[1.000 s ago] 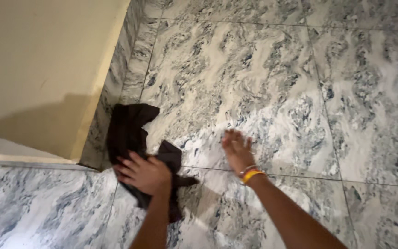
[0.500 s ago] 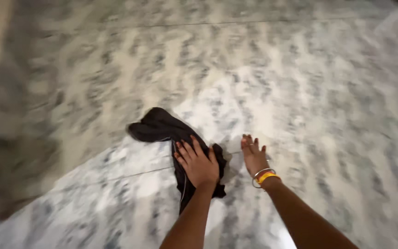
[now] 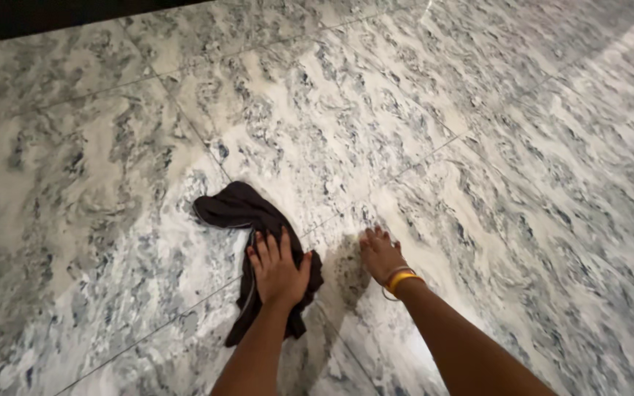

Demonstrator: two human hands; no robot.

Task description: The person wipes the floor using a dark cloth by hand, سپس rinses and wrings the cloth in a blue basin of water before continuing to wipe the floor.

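Dark cloth (image 3: pixel 247 220) — bunched under flat, spread left hand (image 3: pixel 279 268), pressed not gripped. Right hand (image 3: pixel 380 253) braces open-palmed on glossy marble floor (image 3: pixel 478 183) — it may slip.

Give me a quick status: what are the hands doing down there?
Left hand flat, pressing on dark cloth. Right hand flat on bare marble floor, bangles at wrist. Nothing else near the cloth.

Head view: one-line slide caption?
Left hand pressing a dark cloth onto marbled floor tiles; right hand flat beside it.
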